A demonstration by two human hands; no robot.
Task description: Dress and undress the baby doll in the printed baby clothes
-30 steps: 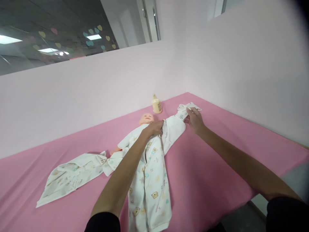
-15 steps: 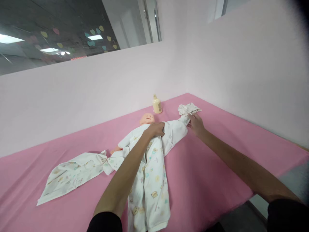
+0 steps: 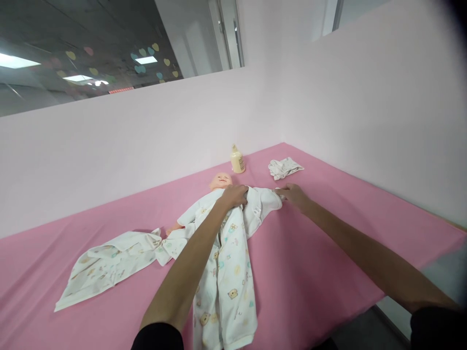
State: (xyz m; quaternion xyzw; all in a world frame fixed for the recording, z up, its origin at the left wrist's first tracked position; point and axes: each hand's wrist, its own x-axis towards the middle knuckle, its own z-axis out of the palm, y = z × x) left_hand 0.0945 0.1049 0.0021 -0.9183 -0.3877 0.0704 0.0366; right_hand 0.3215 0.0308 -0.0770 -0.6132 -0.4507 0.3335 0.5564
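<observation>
A baby doll (image 3: 221,180) lies on its back in white baby clothes with a small bear print. My left hand (image 3: 235,196) is closed over the open front edge of the white top (image 3: 254,214) at the doll's chest; its fingertips are partly hidden by the cloth. At the outer end of the spread sleeve, my right hand (image 3: 295,196) pinches the sleeve end (image 3: 279,192) between thumb and fingers. Printed baby trousers (image 3: 237,282) lie over the doll's lower body, partly behind my left forearm.
A cream pump bottle (image 3: 238,160) stands near the wall behind the doll. A folded printed cloth (image 3: 285,167) lies at the back right. Another printed garment (image 3: 113,260) is spread out on the left. Everything rests on a pink covered table (image 3: 310,272) against white walls.
My right hand has moved down and slightly left, away from the folded cloth. The sleeve end that reached towards that cloth is now drawn in. My left hand stays at the doll's chest.
</observation>
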